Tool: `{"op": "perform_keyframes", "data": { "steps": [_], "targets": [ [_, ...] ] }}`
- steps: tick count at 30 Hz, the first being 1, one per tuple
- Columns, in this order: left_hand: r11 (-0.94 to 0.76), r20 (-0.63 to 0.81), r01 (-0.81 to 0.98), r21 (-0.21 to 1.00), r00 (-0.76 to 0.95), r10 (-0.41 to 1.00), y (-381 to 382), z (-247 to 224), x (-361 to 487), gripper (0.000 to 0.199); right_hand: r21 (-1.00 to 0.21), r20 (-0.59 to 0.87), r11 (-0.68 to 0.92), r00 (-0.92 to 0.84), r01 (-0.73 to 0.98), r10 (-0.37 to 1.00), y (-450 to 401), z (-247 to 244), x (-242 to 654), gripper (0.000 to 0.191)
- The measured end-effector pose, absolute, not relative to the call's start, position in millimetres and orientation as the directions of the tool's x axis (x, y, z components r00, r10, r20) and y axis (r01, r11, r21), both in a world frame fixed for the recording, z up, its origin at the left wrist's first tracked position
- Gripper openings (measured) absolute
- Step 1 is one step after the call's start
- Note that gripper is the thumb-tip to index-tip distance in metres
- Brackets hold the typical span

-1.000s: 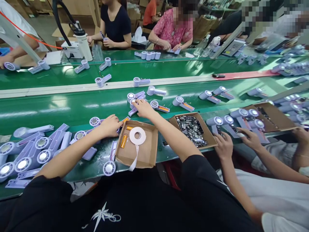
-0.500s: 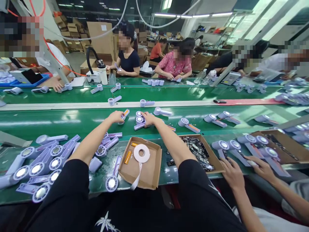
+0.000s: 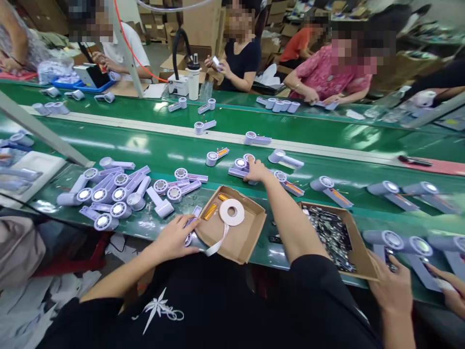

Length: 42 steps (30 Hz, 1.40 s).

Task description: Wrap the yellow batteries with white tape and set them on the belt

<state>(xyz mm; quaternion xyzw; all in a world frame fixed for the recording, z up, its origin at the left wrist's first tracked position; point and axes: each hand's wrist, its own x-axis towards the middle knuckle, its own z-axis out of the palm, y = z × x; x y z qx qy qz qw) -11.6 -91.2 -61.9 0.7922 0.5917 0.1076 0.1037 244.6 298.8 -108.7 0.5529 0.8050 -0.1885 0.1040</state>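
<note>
Left grip: your left hand (image 3: 178,237) is partly spread, thumb and fingers either side of a lavender fan body (image 3: 196,212); you can't tell from here whether they close on it.
Right grip: your right hand (image 3: 257,170) reaches out over the green belt (image 3: 174,145), fingers curled down on the far one of two round fan heads; how firmly they close is hidden.
Fan at left: directly under your left grip and nearer to it than to the right; its long axis runs away from you, leaning slightly right, ring end toward you.
Fans at right: the near fan (image 3: 239,165) lies just left of your right fingers, its handle roughly crosswise to you.
Cardboard tray (image 3: 250,235): just right of your left grip, with a white tape roll (image 3: 224,213) and orange cells (image 3: 210,212) inside.
Fan pile (image 3: 119,195): on the desk (image 3: 145,229), farther left.
Parts box (image 3: 358,242): right of your right forearm, full of small dark parts.
Co-worker's hand (image 3: 392,281): beside that box's right edge.
</note>
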Motion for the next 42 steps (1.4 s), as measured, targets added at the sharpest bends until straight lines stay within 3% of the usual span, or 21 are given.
{"op": "perform_keyframes", "data": {
  "steps": [4,8,13,18,22,25,28,31,35,37,39,42],
  "targets": [
    [-0.261,0.184,0.942,0.210,0.224,0.957,-104,-92,-22,0.038,-0.300,-0.329,0.320,-0.412,0.899,0.849,293,-91,251,0.129],
    [-0.208,0.193,0.968,0.140,0.179,0.965,-74,-98,-56,0.050,-0.389,-0.141,0.441,-0.526,0.809,0.839,275,-60,239,0.119],
    [-0.222,0.247,0.964,0.144,0.182,0.952,-80,-97,-57,0.049,-0.307,-0.079,0.574,-0.621,0.760,0.780,247,-31,202,0.108],
    [-0.343,0.294,0.925,0.167,0.285,0.912,-94,-106,-20,0.019,-0.297,-0.061,0.610,-0.652,0.735,0.756,237,-18,185,0.104],
    [-0.445,0.225,0.873,0.202,0.401,0.888,-87,-111,24,0.024,-0.246,0.031,0.716,-0.734,0.653,0.679,228,-10,178,0.099],
    [-0.428,0.242,0.871,0.244,0.372,0.896,-92,-107,40,0.035,-0.289,0.074,0.759,-0.777,0.583,0.625,216,1,170,0.099],
    [-0.360,0.351,0.861,0.359,0.233,0.907,-112,-95,26,0.040,-0.352,0.122,0.813,-0.839,0.463,0.531,199,21,165,0.098],
    [-0.182,0.476,0.857,0.483,-0.083,0.875,-127,-86,-4,0.049,-0.471,0.204,0.835,-0.885,0.285,0.417,172,44,159,0.097],
    [0.064,0.424,0.785,0.616,-0.400,0.813,-116,-86,-29,0.112,-0.671,0.297,0.742,-0.916,-0.001,0.268,124,56,140,0.097],
    [0.150,0.401,0.749,0.646,-0.500,0.768,-108,-88,-31,0.103,-0.750,0.343,0.650,-0.911,-0.119,0.228,106,51,124,0.098],
    [0.194,0.414,0.719,0.667,-0.574,0.706,-109,-90,-30,0.076,-0.817,0.357,0.547,-0.905,-0.183,0.230,96,41,107,0.101],
    [0.208,0.457,0.709,0.674,-0.621,0.637,-131,-92,-33,0.052,-0.870,0.310,0.472,-0.904,-0.144,0.295,100,23,84,0.107]
  ]
}}
